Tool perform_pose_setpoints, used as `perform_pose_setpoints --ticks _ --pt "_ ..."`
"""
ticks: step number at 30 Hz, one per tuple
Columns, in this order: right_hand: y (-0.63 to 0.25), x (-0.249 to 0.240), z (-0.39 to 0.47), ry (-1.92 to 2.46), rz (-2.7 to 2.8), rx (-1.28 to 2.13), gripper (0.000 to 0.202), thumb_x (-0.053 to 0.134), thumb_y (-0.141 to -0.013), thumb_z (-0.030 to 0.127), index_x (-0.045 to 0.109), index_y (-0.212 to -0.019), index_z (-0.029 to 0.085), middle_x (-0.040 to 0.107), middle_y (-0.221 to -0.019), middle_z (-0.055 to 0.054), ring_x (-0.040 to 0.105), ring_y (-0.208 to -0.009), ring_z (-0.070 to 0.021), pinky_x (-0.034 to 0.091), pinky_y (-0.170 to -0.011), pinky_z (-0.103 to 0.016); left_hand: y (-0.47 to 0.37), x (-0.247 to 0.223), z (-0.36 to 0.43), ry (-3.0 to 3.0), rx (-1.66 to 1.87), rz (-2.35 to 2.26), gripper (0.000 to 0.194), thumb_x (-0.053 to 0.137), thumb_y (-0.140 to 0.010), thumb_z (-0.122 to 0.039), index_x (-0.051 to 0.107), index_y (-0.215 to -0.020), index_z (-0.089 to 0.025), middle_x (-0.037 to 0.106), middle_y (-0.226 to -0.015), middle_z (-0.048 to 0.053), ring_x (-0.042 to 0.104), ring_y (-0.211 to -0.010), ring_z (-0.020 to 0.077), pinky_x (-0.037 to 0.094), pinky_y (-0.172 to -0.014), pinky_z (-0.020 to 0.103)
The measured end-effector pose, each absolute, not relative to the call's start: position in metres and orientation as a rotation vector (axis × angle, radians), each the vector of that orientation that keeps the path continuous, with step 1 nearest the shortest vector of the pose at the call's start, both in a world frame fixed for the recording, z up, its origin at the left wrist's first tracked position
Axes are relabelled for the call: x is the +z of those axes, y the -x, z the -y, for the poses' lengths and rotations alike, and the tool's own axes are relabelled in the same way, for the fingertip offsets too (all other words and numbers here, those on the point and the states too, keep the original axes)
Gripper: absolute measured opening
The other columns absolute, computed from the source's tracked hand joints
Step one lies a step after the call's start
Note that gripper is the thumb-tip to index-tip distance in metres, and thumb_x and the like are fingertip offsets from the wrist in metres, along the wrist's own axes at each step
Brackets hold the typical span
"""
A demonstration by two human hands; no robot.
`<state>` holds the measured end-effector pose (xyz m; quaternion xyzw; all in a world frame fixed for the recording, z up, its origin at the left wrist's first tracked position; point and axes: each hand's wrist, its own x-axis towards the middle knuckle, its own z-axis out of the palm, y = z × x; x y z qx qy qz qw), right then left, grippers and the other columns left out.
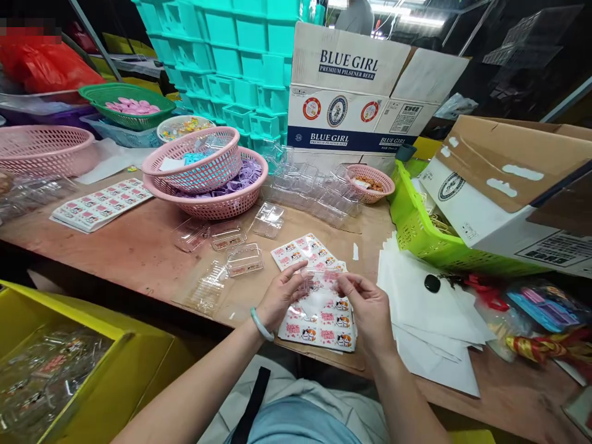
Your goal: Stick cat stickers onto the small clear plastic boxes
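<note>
My left hand (281, 296), with a pale green bangle at the wrist, and my right hand (367, 311) both pinch a small clear plastic case (319, 281) between their fingertips. They hold it just above a cat sticker sheet (321, 324) lying on the wooden table (134, 246). Another sticker sheet (303, 250) fans out beyond the hands. Three small clear cases (243, 259) lie on the table to the left of my left hand.
Stacked pink baskets (208, 179) stand at the back, clear cases (314, 188) piled beside them. A green basket (416, 234) and cardboard boxes (504, 179) fill the right. White paper sheets (430, 314) lie right of my hands. A yellow bin (60, 364) with filled cases sits lower left.
</note>
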<state>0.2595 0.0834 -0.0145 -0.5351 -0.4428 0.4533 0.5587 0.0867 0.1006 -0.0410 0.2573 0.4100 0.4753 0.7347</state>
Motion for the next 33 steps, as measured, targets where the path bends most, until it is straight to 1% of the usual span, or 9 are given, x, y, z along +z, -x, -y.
perform_pose_setpoints --ticks 4,8,11,17,22,28,33 --pt "-0.254 -0.012 -0.072 1.315 1.115 1.151 0.022 0.073 -0.076 0.04 0.072 -0.084 0.02 0.067 -0.067 0.0 0.057 -0.062 -0.0125 0.044 -0.061 -0.024 -0.089 -0.046 -0.097 -0.546 1.014 -0.868 0.052 0.071 -0.077 -0.033 0.056 -0.125 -0.02 0.069 -0.105 0.009 0.064 -0.091 0.0156 0.044 -0.085 0.029" --pt "-0.256 -0.007 -0.076 1.315 1.208 1.222 0.024 0.072 -0.076 0.041 0.071 -0.083 0.018 0.066 -0.062 0.0 0.056 -0.059 -0.0123 0.043 -0.061 -0.025 -0.089 -0.046 -0.097 -0.522 1.019 -0.848 0.046 0.073 -0.076 -0.03 0.06 -0.12 -0.021 0.07 -0.097 0.006 0.063 -0.086 0.0128 0.044 -0.083 0.027" --pt "-0.256 -0.008 -0.079 1.34 1.245 1.206 0.025 0.071 -0.076 0.042 0.07 -0.084 0.018 0.066 -0.062 -0.001 0.056 -0.06 -0.0128 0.043 -0.062 -0.025 -0.089 -0.047 -0.098 -0.514 1.024 -0.844 0.045 0.073 -0.076 -0.029 0.061 -0.119 -0.021 0.069 -0.096 0.005 0.063 -0.083 0.0118 0.044 -0.081 0.026" --pt "-0.258 -0.01 -0.083 1.354 1.264 1.237 0.029 0.072 -0.075 0.044 0.071 -0.086 0.017 0.068 -0.063 -0.001 0.058 -0.062 -0.0145 0.045 -0.066 -0.028 -0.087 -0.05 -0.1 -0.516 1.013 -0.833 0.048 0.073 -0.076 -0.03 0.059 -0.121 -0.018 0.07 -0.098 0.008 0.064 -0.087 0.0144 0.044 -0.082 0.028" --pt "-0.256 -0.003 -0.084 1.375 1.293 1.252 0.031 0.072 -0.074 0.046 0.072 -0.083 0.016 0.069 -0.064 -0.003 0.061 -0.066 -0.0171 0.047 -0.076 -0.034 -0.087 -0.048 -0.1 -0.509 1.012 -0.848 0.051 0.075 -0.074 -0.032 0.06 -0.121 -0.018 0.071 -0.094 0.007 0.063 -0.085 0.0142 0.044 -0.08 0.028" --pt "-0.254 0.001 -0.085 1.406 1.284 1.268 0.036 0.073 -0.071 0.05 0.073 -0.083 0.016 0.07 -0.064 -0.004 0.061 -0.064 -0.0185 0.048 -0.071 -0.034 -0.087 -0.048 -0.1 -0.514 1.01 -0.852 0.056 0.077 -0.071 -0.035 0.059 -0.121 -0.018 0.07 -0.097 0.008 0.063 -0.09 0.0159 0.044 -0.082 0.028" --pt "-0.254 0.001 -0.086 1.403 1.312 1.27 0.032 0.073 -0.072 0.048 0.073 -0.08 0.017 0.07 -0.063 -0.003 0.062 -0.066 -0.0181 0.047 -0.075 -0.034 -0.087 -0.049 -0.1 -0.525 1.012 -0.861 0.053 0.076 -0.072 -0.035 0.061 -0.12 -0.019 0.069 -0.095 0.006 0.062 -0.086 0.0139 0.044 -0.08 0.027"
